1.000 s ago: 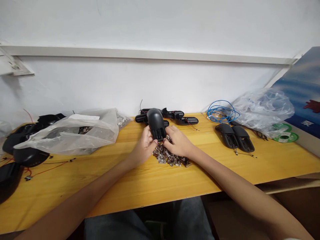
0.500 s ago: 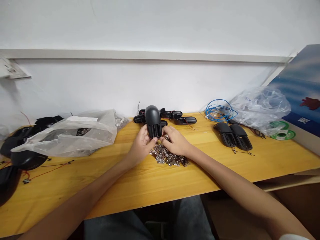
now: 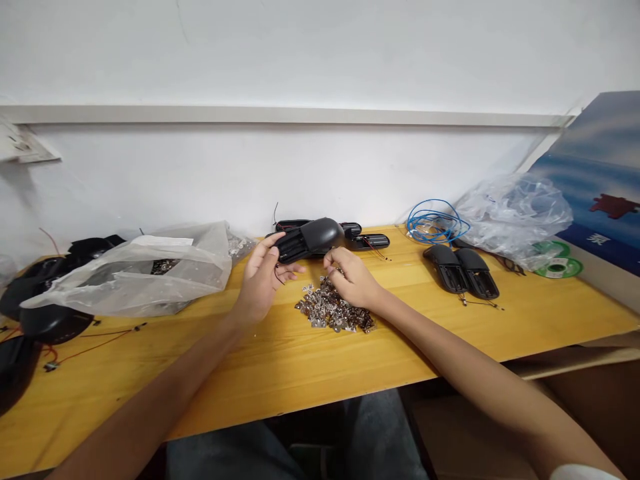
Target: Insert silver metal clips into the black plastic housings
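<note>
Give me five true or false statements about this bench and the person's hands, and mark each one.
1. The left hand holds a black plastic housing. True.
2. The right hand grips that same housing. False: it is apart from the housing, with its fingers over a pile of small metal parts.
3. The pile sits inside a plastic bag. False: it lies loose on the wooden table top.
4. A coil of blue wire lies beside a crumpled clear plastic bag. True.
5. Two black housings lie side by side on the right of the table. True.
</note>
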Demonstrator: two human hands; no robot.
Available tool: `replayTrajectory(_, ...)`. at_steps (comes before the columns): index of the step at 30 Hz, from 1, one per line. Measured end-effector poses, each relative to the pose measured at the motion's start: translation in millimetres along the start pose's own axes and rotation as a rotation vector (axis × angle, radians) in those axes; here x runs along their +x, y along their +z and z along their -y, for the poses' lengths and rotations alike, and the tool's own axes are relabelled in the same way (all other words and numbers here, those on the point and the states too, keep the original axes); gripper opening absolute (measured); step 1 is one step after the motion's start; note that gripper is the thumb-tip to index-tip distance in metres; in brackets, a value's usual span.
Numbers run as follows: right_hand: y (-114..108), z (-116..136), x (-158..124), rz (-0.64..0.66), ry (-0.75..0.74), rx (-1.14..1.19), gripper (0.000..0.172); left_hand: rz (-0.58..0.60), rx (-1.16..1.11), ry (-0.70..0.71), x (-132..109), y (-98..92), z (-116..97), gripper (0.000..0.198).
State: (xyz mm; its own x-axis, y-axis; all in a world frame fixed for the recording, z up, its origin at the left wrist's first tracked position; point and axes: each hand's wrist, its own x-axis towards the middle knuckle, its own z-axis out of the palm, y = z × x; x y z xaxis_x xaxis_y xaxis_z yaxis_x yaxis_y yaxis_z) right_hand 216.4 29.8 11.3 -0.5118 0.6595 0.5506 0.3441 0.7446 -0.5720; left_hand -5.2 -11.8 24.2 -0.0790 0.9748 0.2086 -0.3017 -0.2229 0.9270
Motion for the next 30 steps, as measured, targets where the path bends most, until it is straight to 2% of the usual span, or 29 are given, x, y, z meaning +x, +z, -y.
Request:
replayTrajectory(3, -2, 1, 2, 0.06, -0.074, -0.058, 0.003, -0.1, -0.04, 0.081, 1, -0.1, -5, 0.043)
replayTrajectory(6, -6, 5, 5, 0.047, -0.039, -0.022, 0.011, -0.148, -0.042, 0.089, -2, 3.5, -11, 0.036)
replayTrajectory(9, -8, 13, 7, 0.011, 0.097, 0.176, 0.021, -0.067, 0.041, -0.044, -10, 9.6, -11, 0.032)
replayTrajectory(12, -6, 21, 7, 0.071, 0.143, 0.334, 0.028, 0.05, 0.116, -0.151, -18, 13.8, -2, 0.032)
replayTrajectory(15, -1, 27, 4, 0.123, 0.127, 0.289, 0.027, 0.104, 0.158, -0.18, -21, 13.9, 9, 0.035)
replayTrajectory(20, 2, 31, 2, 0.165, 0.214, 0.175, 0.02, 0.124, 0.187, -0.183, -19, 9.0, 16, 0.035)
replayTrajectory(30, 1, 38, 2, 0.249, 0.251, 0.143, 0.033, 0.151, 0.226, -0.181, -24, 10.0, 17, 0.037)
